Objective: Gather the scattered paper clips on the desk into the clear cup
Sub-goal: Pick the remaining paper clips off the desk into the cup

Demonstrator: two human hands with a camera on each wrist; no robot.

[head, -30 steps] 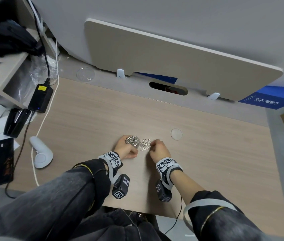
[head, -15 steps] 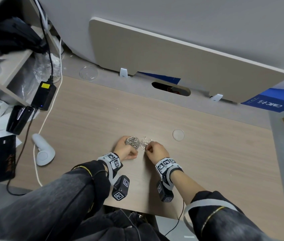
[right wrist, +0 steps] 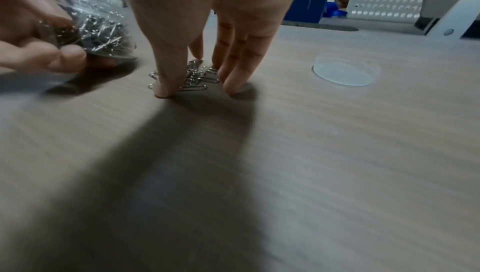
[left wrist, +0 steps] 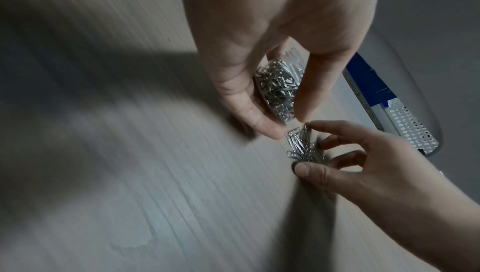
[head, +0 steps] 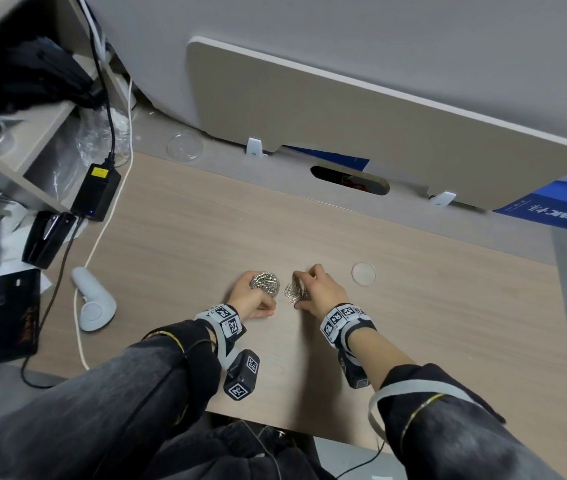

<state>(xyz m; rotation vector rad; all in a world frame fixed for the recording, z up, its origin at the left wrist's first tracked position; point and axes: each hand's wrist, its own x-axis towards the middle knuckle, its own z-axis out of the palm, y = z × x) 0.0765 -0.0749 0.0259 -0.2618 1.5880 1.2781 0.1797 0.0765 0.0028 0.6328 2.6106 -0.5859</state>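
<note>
Head view — clear lid (head: 363, 274) right of right hand (head: 320, 289) | adapter (head: 96, 192) far-left

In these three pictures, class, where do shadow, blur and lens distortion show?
Head view: evenly lit and sharp, the desk edges bowed by the lens. Left wrist view: streaked blur and broad shadow beside the clear cup. Right wrist view: the right hand casts a long dark shadow toward the camera.

Both forearms carry dark grey, denim-like sleeves (head: 109, 403) with a thin yellow line near each cuff. Each wrist bears a grey strap fitted with white blocks (head: 227, 318) printed with black-and-white square fiducial markers. A black camera module (head: 241, 374), also marked, hangs below each strap. A thin black cable (head: 361, 464) runs from the right sleeve area.
</note>
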